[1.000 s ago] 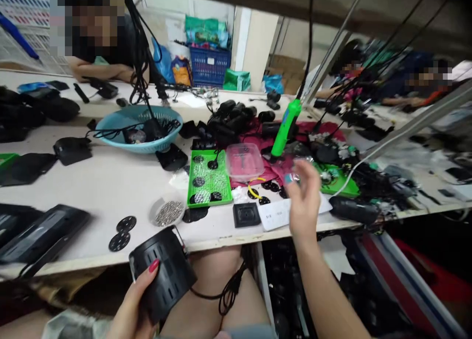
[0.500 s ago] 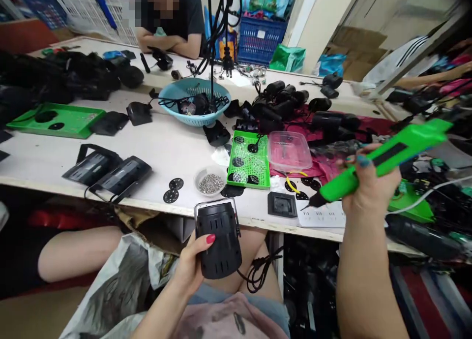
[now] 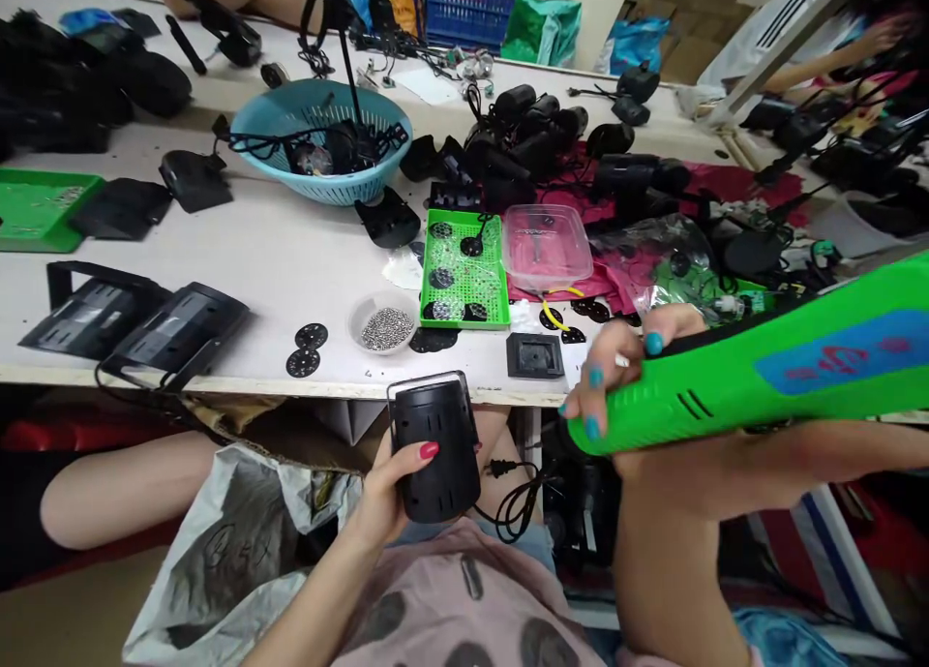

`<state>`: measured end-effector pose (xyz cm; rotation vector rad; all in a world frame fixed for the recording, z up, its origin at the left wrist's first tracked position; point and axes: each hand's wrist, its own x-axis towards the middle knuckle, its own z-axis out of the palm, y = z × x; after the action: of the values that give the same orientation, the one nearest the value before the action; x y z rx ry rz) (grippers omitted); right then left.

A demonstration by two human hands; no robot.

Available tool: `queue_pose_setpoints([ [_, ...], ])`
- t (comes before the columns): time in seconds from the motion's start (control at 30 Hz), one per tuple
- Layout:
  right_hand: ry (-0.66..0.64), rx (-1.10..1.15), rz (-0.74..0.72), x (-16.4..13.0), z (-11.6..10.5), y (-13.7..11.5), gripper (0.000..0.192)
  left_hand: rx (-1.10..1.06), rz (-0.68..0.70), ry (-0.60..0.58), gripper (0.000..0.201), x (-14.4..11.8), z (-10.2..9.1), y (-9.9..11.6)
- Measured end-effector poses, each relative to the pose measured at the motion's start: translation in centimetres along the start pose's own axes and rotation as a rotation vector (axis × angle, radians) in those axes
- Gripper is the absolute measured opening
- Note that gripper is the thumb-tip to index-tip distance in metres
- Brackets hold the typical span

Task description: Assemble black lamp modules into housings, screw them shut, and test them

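Note:
My left hand (image 3: 388, 488) grips a black slotted cylindrical housing (image 3: 435, 444) upright over my lap, just below the table's front edge; a black cord with a plug (image 3: 508, 488) trails from it. My right hand (image 3: 616, 377) is closed around a bright green electric screwdriver (image 3: 755, 377), held nearly level, its front end pointing left toward the housing. The screwdriver's tip is hidden behind my fingers.
On the white table (image 3: 290, 260) stand a small dish of screws (image 3: 387, 326), a green tray (image 3: 464, 280) with black discs, a clear plastic box (image 3: 546, 244), a blue basket (image 3: 323, 149), black flat lamp bodies (image 3: 170, 323) and piles of black parts. A white plastic bag (image 3: 239, 551) lies at my left knee.
My right hand took the green screwdriver from its hanging place and brought it down and close, toward the housing. My left hand raised the housing upright. The view tilted downward.

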<state>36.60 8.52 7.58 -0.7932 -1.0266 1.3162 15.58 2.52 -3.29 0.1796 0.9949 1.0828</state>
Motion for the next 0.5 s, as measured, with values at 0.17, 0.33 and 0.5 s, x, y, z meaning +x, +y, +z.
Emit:
queue_pose_setpoints([
  [0.17, 0.168, -0.104, -0.286, -2.1, 2.9, 2.0, 0.045, 0.11, -0.013, 0.05, 0.054, -0.3, -0.3, -0.8],
  [0.33, 0.164, -0.083, -0.295, -2.5, 4.8, 2.6, 0.029, 0.13, 0.007, 0.118, 0.051, -0.6, -0.5, -1.1],
  [0.5, 0.061, 0.008, -0.257, -2.5, 5.6, 3.2, 0.022, 0.143, 0.016, 0.119, 0.05, -1.2, 0.3, -0.9],
])
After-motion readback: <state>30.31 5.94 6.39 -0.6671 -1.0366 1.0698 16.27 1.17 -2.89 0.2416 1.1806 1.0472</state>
